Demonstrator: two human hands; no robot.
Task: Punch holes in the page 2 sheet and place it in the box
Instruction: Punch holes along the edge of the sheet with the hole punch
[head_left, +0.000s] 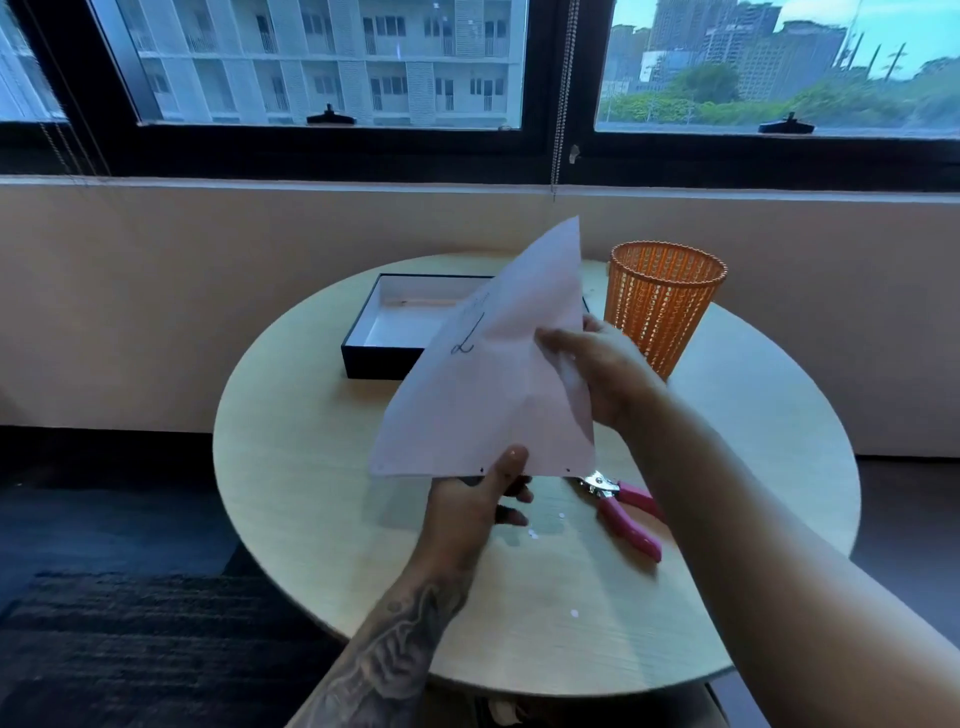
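The white page 2 sheet (493, 384), with a handwritten 2 on it, is held up in the air above the round table, tilted. Small punched holes show along its lower edge. My left hand (480, 499) pinches that lower edge from below, thumb on the front. My right hand (597, 369) grips the sheet's right edge. The black box (374, 358) with a white inside lies open on the far left of the table, partly hidden behind the sheet. The pink-handled hole punch (626, 506) lies on the table under my right forearm.
An orange mesh basket (662, 306) stands at the back right of the round wooden table (311, 467). Small paper dots (545, 525) lie scattered near the punch. A wall and windows are behind; dark floor surrounds the table.
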